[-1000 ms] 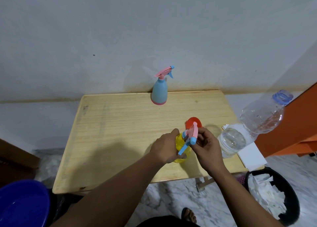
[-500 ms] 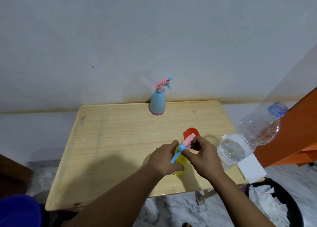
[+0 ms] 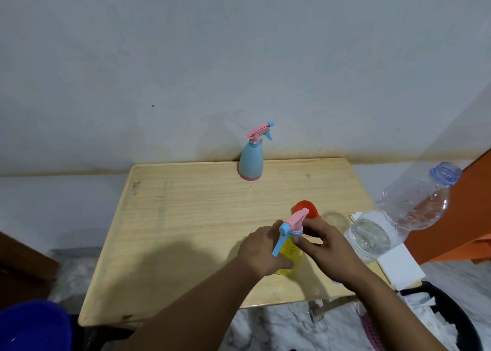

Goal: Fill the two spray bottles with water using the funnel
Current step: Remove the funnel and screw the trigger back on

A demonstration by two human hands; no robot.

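Note:
A yellow spray bottle (image 3: 290,252) stands near the front right of the wooden table (image 3: 186,218). My left hand (image 3: 261,249) grips its body. My right hand (image 3: 322,247) pinches the collar of its pink and blue spray head (image 3: 292,224), which sits on the bottle's neck. An orange funnel (image 3: 308,209) lies just behind my hands, partly hidden by them. A blue spray bottle (image 3: 251,162) with a pink spray head stands upright at the table's far edge by the wall. A large clear water bottle (image 3: 406,212) leans at the table's right edge, its cap off.
White paper (image 3: 398,264) lies under the water bottle at the table's right corner. A black bin with crumpled paper (image 3: 451,321) stands on the floor at the lower right. A blue tub (image 3: 32,326) is at the lower left. Orange furniture (image 3: 467,218) stands to the right.
The spray head has come down from a tilted hold onto the yellow bottle's neck. My right hand now pinches its collar. The camera view has tilted upward a little.

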